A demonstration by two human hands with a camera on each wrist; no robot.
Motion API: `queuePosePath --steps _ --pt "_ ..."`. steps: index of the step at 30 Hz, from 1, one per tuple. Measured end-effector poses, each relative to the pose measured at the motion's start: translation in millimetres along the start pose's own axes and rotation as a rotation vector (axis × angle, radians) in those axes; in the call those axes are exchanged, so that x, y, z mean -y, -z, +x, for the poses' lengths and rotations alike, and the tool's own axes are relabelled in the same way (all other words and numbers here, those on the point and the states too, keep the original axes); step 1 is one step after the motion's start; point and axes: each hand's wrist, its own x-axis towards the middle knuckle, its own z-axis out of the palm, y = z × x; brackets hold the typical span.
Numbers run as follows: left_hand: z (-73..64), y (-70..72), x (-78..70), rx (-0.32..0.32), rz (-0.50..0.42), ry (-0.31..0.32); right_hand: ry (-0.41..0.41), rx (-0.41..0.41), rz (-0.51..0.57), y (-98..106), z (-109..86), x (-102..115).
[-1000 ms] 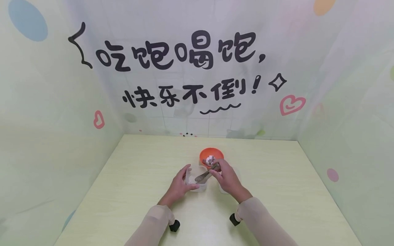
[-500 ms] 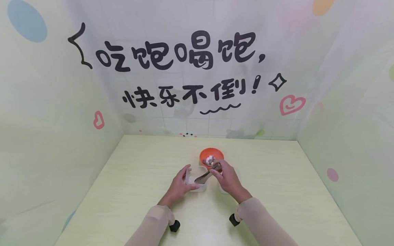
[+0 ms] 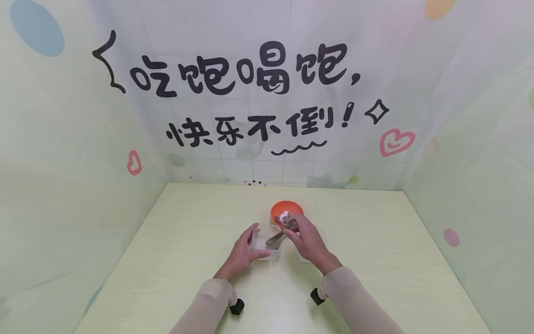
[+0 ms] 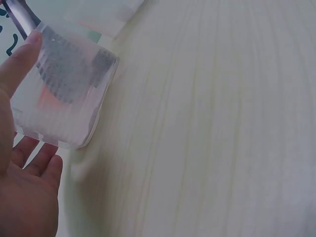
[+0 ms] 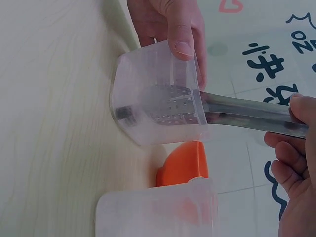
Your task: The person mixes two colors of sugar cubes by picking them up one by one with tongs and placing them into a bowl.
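Note:
A clear plastic tub [image 3: 272, 255] stands in the middle of the table. My left hand [image 3: 243, 249] grips it, thumb at the near rim and fingers round the far side. My right hand [image 3: 309, 240] holds metal tongs [image 3: 274, 240] by their handle. In the right wrist view, the perforated heads of the tongs [image 5: 173, 104] are inside the tub, and a small dark piece [image 5: 125, 114] shows through the wall near its bottom. Just behind, an orange bowl [image 3: 287, 204] contains several white and brown pieces [image 3: 285, 216].
Beside the first tub, partly hidden under my right hand, is a second clear tub [image 5: 153, 215]. Pale wood-look table [image 3: 187, 222] extends to both sides. Printed fabric walls [image 3: 267, 167] enclose the back and sides.
The heads of the tongs have turned and shifted slightly inside the tub. Both hands stay in nearly the same place, and the bowl has not moved.

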Motion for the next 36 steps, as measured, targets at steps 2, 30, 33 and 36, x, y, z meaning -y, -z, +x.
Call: queuePosePath --steps 2,30,33,36 --pt "0.0 0.1 -0.2 -0.002 0.0 0.003 0.002 0.012 -0.009 -0.1 0.5 1.1" --pt "1.2 -0.2 3.1 -0.006 -0.009 -0.006 -0.031 0.019 -0.072 -1.6 2.3 6.7" --pt "0.8 -0.3 3.1 -0.005 -0.003 -0.004 -0.042 0.014 -0.052 -2.6 1.8 4.7" --pt "0.8 -0.4 3.0 -0.005 0.0 -0.002 -0.055 0.009 -0.038 -3.6 0.7 2.3"
